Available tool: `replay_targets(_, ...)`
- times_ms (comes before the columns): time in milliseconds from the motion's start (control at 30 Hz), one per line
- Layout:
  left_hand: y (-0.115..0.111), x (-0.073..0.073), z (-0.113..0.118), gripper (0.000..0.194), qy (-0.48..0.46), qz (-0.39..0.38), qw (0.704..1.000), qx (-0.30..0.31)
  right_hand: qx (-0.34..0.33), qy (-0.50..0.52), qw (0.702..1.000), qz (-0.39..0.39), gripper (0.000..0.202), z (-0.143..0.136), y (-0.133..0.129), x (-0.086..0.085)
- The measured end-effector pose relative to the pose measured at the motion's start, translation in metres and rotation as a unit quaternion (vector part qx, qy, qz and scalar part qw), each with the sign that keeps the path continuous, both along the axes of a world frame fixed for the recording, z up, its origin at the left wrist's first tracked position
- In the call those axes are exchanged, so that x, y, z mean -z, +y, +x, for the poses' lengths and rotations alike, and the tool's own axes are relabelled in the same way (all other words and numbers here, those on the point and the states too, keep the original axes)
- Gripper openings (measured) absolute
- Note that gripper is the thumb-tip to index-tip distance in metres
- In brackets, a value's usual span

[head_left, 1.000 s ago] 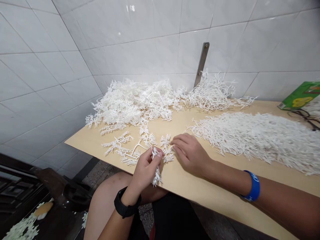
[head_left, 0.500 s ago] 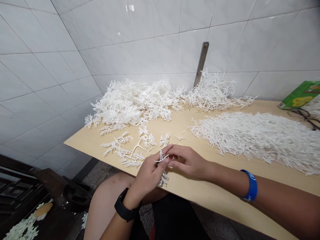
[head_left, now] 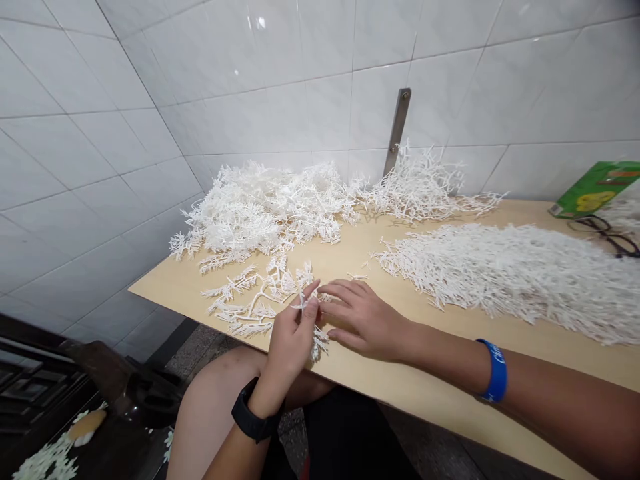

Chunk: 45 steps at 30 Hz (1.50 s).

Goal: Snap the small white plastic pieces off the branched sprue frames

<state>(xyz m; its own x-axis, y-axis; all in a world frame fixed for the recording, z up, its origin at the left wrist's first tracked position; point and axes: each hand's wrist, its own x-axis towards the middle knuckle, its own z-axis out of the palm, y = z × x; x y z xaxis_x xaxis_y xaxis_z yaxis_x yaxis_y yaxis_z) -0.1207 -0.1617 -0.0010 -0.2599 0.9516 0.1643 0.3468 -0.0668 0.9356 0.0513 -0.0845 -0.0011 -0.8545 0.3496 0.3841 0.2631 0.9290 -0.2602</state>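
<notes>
My left hand, with a black band on its wrist, pinches a white branched plastic sprig between thumb and fingers near the table's front edge. Part of the sprig hangs below the hand; its middle is hidden by the fingers. Just to the right, my right hand hovers with its fingers apart and nothing visible in them. A blue wristband circles that wrist. Left of my left hand, a larger white branching stem with feathery tips lies on the wooden table.
A tall heap of white sprigs stands at the back left, a pile of barer stems beside it. Small loose white pieces spread along the right. Behind are a green box, eyeglasses and a metal bracket against the tiled wall.
My right hand has drawn away from the sprig, its fingers spreading apart. My left hand, keeping hold of the sprig, has shifted slightly left.
</notes>
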Motion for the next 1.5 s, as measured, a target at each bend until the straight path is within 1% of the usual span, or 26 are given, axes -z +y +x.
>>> replay_targets(67, 0.002, 0.001, -0.001, 0.043, -0.021, -0.009, 0.999, -0.039, 0.013, -0.052, 0.999, -0.003, 0.056, 0.001, 0.001, 0.0)
replay_targets(133, 0.003, 0.002, -0.001, 0.042, -0.032, -0.008, 0.998, -0.057, 0.018, -0.093, 0.995, -0.03, 0.061, 0.001, 0.003, 0.002)
replay_targets(267, 0.005, 0.003, 0.0, 0.043, -0.032, -0.005, 0.997, -0.065, 0.049, -0.129, 0.987, -0.076, 0.053, 0.003, 0.01, 0.005)
replay_targets(367, 0.006, 0.003, -0.003, 0.05, -0.057, 0.004, 0.995, -0.084, 0.111, -0.139, 0.98, -0.085, 0.051, 0.005, 0.017, 0.006)
replay_targets(433, 0.006, 0.005, -0.006, 0.051, -0.075, 0.018, 0.993, -0.091, 0.156, -0.139, 0.974, -0.09, 0.052, 0.006, 0.021, 0.007)
replay_targets(500, 0.006, 0.008, -0.009, 0.051, -0.084, 0.032, 0.991, -0.102, 0.186, -0.135, 0.969, -0.09, 0.052, 0.007, 0.024, 0.008)
replay_targets(633, 0.008, 0.013, -0.011, 0.051, -0.091, 0.051, 0.987, -0.124, 0.195, -0.133, 0.967, -0.093, 0.053, 0.008, 0.025, 0.01)
replay_targets(733, 0.008, 0.012, -0.009, 0.051, -0.094, 0.056, 0.985, -0.131, 0.206, -0.138, 0.963, -0.101, 0.055, 0.006, 0.026, 0.011)
replay_targets(900, 0.007, 0.009, -0.008, 0.05, -0.1, 0.05, 0.984, -0.139, 0.268, -0.134, 0.948, -0.109, 0.061, 0.007, 0.029, 0.011)
replay_targets(967, 0.007, 0.01, -0.008, 0.051, -0.098, 0.052, 0.984, -0.139, 0.272, -0.101, 0.952, -0.101, 0.06, 0.007, 0.025, 0.009)
replay_targets(1000, 0.006, 0.01, -0.008, 0.051, -0.097, 0.055, 0.984, -0.139, 0.251, -0.072, 0.96, -0.095, 0.059, 0.007, 0.022, 0.007)
replay_targets(1033, 0.006, 0.011, -0.008, 0.05, -0.098, 0.059, 0.984, -0.138, 0.215, -0.039, 0.971, -0.097, 0.057, 0.006, 0.017, 0.006)
replay_targets(1100, 0.006, 0.011, -0.008, 0.05, -0.103, 0.065, 0.983, -0.137, 0.129, 0.024, 0.981, -0.142, 0.053, 0.003, 0.008, 0.004)
replay_targets(1133, 0.007, 0.011, -0.008, 0.049, -0.106, 0.067, 0.983, -0.137, 0.101, 0.046, 0.977, -0.184, 0.053, 0.001, 0.006, 0.004)
replay_targets(1167, 0.007, 0.011, -0.009, 0.049, -0.107, 0.067, 0.983, -0.136, 0.094, 0.063, 0.967, -0.229, 0.053, -0.001, 0.006, 0.004)
replay_targets(1200, 0.007, 0.011, -0.009, 0.048, -0.107, 0.066, 0.983, -0.135, 0.109, 0.078, 0.954, -0.269, 0.053, -0.002, 0.008, 0.006)
replay_targets(1267, 0.007, 0.009, -0.008, 0.048, -0.1, 0.064, 0.985, -0.128, 0.18, 0.105, 0.928, -0.31, 0.053, -0.001, 0.019, 0.008)
replay_targets(1333, 0.007, 0.008, -0.008, 0.048, -0.088, 0.057, 0.988, -0.113, 0.259, 0.138, 0.906, -0.306, 0.05, 0.002, 0.033, 0.01)
replay_targets(1367, 0.006, 0.007, -0.007, 0.048, -0.081, 0.051, 0.99, -0.102, 0.284, 0.164, 0.896, -0.299, 0.046, 0.005, 0.038, 0.009)
replay_targets(1400, 0.006, 0.006, -0.006, 0.049, -0.074, 0.044, 0.992, -0.091, 0.295, 0.193, 0.889, -0.293, 0.041, 0.007, 0.041, 0.008)
replay_targets(1433, 0.005, 0.006, -0.006, 0.049, -0.067, 0.037, 0.994, -0.079, 0.289, 0.219, 0.885, -0.292, 0.034, 0.008, 0.04, 0.006)
replay_targets(1467, 0.005, 0.005, -0.005, 0.05, -0.059, 0.03, 0.995, -0.068, 0.267, 0.237, 0.885, -0.299, 0.028, 0.008, 0.036, 0.003)
replay_targets(1500, 0.004, 0.005, -0.004, 0.049, -0.048, 0.022, 0.997, -0.057, 0.23, 0.243, 0.888, -0.315, 0.024, 0.008, 0.029, 0.0)
